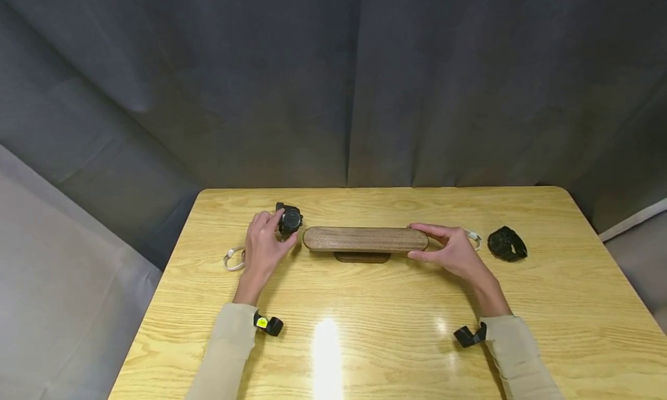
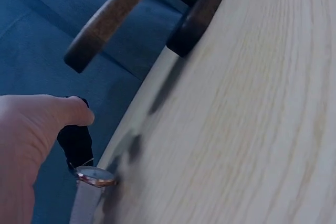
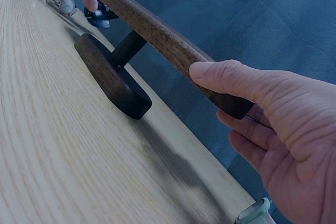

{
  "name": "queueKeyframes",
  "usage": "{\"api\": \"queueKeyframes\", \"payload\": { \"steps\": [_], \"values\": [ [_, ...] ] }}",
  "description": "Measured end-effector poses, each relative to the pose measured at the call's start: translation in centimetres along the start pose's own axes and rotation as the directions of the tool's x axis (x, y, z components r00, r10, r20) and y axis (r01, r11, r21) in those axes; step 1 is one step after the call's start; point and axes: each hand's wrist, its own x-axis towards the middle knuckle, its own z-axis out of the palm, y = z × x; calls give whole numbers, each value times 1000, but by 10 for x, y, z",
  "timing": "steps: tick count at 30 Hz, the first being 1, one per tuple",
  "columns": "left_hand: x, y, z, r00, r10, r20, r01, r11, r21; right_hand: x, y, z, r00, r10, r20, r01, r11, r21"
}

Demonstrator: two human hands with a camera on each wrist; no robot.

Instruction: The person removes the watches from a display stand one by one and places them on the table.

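Note:
A wooden watch stand [image 1: 365,239], with a long rounded bar on a short post and an oval base [image 3: 113,77], stands at the middle of the table. My right hand [image 1: 455,252] grips the bar's right end, thumb on the near side and fingers on the far side. Just off the bar's left end, my left hand [image 1: 263,246] pinches a black wristwatch [image 1: 290,219] between thumb and fingers, its round dial facing up. In the left wrist view the black strap [image 2: 76,142] hangs under the thumb; the watch's dial is hidden there.
A pale-strapped watch [image 1: 234,259] lies beside my left wrist, its rose-gold case [image 2: 94,176] showing in the left wrist view. Past my right hand lie a pale mint watch [image 1: 474,238] and a black looped strap [image 1: 506,244]. A dark curtain [image 1: 333,99] hangs behind the table.

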Motion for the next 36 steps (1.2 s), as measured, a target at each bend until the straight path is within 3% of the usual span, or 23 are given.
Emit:
{"api": "queueKeyframes", "payload": {
  "steps": [8, 20, 28, 36],
  "values": [
    [0, -3, 6, 997, -28, 67, 27, 999, 18, 2, 1, 2, 1000, -7, 6, 7, 1000, 3],
    [3, -3, 15, 994, 46, 96, -51, 997, 54, 2, 0, 4, 1000, -14, 17, 14, 1000, 11],
    [6, -1, 18, 981, 86, 175, -119, 976, 182, 4, -1, 5, 1000, -19, 22, 19, 1000, -8],
    [7, 0, 20, 966, 54, 254, -99, 980, 171, 3, -3, 6, 999, -19, 26, 19, 1000, -2]
  ]
}}
